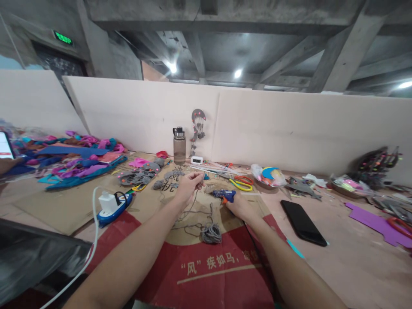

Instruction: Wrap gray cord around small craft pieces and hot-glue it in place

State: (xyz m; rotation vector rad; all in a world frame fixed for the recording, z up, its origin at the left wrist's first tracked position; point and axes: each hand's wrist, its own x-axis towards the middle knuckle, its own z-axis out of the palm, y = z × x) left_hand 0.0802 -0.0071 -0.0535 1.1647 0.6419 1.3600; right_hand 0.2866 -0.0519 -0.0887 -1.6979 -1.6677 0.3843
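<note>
My left hand is raised over the cardboard with its fingertips pinched together, and a strand of grey yarn hangs down from it. By those fingertips shows a small teal bit; whether I hold it is unclear. In my right hand is a blue hot glue gun, its nozzle pointing left toward my left hand. Loose yarn trails below to a wound grey bundle on the printed cardboard. Grey felt pieces with pink dots lie to the left.
Behind my hands stand a water bottle and a small digital clock. Yellow-handled scissors lie close by. A black phone is at right, a blue power strip with a white cable at left. Another person's hand holds a phone.
</note>
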